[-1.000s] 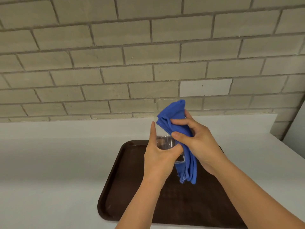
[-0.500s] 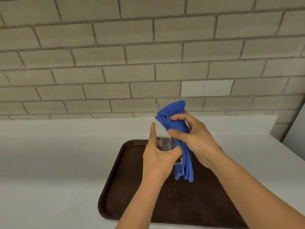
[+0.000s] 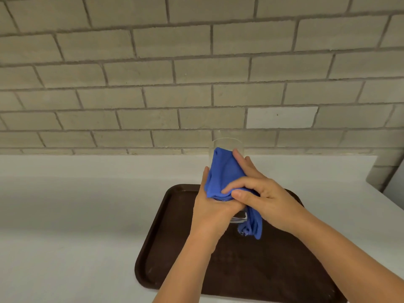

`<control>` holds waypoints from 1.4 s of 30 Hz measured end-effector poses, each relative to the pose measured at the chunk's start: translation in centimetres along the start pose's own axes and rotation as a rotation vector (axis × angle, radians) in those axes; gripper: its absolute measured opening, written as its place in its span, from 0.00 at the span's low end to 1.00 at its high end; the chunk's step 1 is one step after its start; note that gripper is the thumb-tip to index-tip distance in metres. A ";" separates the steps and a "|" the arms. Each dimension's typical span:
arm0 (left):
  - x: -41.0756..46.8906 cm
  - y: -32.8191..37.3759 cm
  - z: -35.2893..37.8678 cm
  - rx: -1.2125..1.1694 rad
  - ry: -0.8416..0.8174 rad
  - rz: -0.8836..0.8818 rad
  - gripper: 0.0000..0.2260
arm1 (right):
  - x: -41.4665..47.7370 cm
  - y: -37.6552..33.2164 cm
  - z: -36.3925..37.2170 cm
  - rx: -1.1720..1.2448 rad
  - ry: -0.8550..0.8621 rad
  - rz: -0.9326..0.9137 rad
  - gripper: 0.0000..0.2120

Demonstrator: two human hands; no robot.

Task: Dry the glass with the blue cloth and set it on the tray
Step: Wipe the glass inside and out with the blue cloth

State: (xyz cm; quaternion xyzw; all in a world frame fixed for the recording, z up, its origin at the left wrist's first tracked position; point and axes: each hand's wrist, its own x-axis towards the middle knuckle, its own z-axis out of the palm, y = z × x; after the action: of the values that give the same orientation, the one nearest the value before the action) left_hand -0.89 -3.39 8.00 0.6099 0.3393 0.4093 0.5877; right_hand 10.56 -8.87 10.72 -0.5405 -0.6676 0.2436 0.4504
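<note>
Over the far half of the tray, close to its far edge, the glass is held upright in the air, its base clear of the tray floor as far as one can judge. The left hand is curled round its lower part. The right hand pinches the blue cloth between thumb and fingers and presses it against the near side of the glass, the fingers reaching almost to the rim. A loose tail of cloth hangs down beside the base.

The glass is a tall, straight-sided clear tumbler with a thin wall and a heavier bottom. It should be rigid, fairly light and breakable. If it is wet (no drops can be made out from here) it will be slippery on bare skin, so the low wrap-round hold near the weighty base looks the safe one. Squeezing near the thin rim would be riskier. The cloth is soft, thick fabric bunched in folds, and should give grip as well as soak up water.

The tray is dark brown and rectangular, with rounded corners, a raised lip and a faintly pebbled floor. It lies on a smooth pale counter whose far edge meets a brick wall of rough grey-beige blocks.
</note>
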 end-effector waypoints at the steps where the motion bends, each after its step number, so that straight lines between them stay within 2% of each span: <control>1: 0.0 0.0 0.1 0.001 -0.007 0.012 0.34 | -0.1 -0.1 -0.2 -0.017 -0.003 -0.004 0.13; 6: -0.1 0.0 0.2 -0.021 -0.017 0.002 0.30 | 0.9 -0.5 -0.5 -0.088 0.031 -0.010 0.15; 8: -0.2 -0.2 0.3 0.016 0.010 0.005 0.29 | 2.2 -0.5 -0.6 -0.074 0.133 0.003 0.15; 10: -0.5 -0.2 0.5 0.017 0.020 -0.013 0.32 | 3.5 -0.4 -0.9 -0.025 0.255 0.036 0.14; 13: -0.8 -0.2 0.6 0.004 0.034 -0.103 0.45 | 4.8 0.0 -0.8 0.208 0.343 0.092 0.14; 18: -0.8 -0.1 0.1 -0.112 0.023 -0.169 0.46 | 4.9 1.3 0.8 0.575 0.576 0.227 0.10; 20: -0.7 0.0 -0.1 -0.186 0.004 -0.171 0.45 | 4.3 2.1 1.2 0.727 0.550 0.311 0.08; 23: -0.3 0.2 -0.6 -0.272 -0.029 -0.114 0.43 | 2.6 2.7 2.1 0.867 0.457 0.381 0.14; 27: 0.3 0.9 -1.3 -0.282 -0.050 -0.054 0.42 | -0.3 2.6 3.1 0.924 0.356 0.336 0.15; 30: 0.5 0.9 -1.5 -0.295 -0.163 -0.047 0.42 | -1.3 2.5 3.4 0.976 0.396 0.287 0.16; 32: 0.6 0.9 -1.3 -0.231 -0.214 -0.035 0.43 | -1.5 2.3 3.5 1.012 0.492 0.258 0.15; 34: 0.7 1.2 -0.8 -0.066 -0.197 0.010 0.43 | -1.5 2.0 3.6 1.029 0.583 0.225 0.13; 38: 0.9 1.9 0.5 0.100 -0.023 0.120 0.40 | -1.4 1.6 3.8 1.010 0.698 0.202 0.14; 40: 0.7 1.6 0.7 0.163 0.065 0.173 0.36 | -1.5 1.3 3.6 0.972 0.740 0.179 0.13; 42: 0.5 1.6 1.0 0.195 0.092 0.173 0.26 | -1.6 0.9 3.4 0.859 0.760 0.149 0.12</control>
State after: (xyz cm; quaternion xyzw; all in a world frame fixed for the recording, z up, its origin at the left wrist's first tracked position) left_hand 0.07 -3.50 9.62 0.6716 0.3502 0.4510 0.4721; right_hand 8.04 -9.54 7.85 -0.4042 -0.2603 0.3124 0.8193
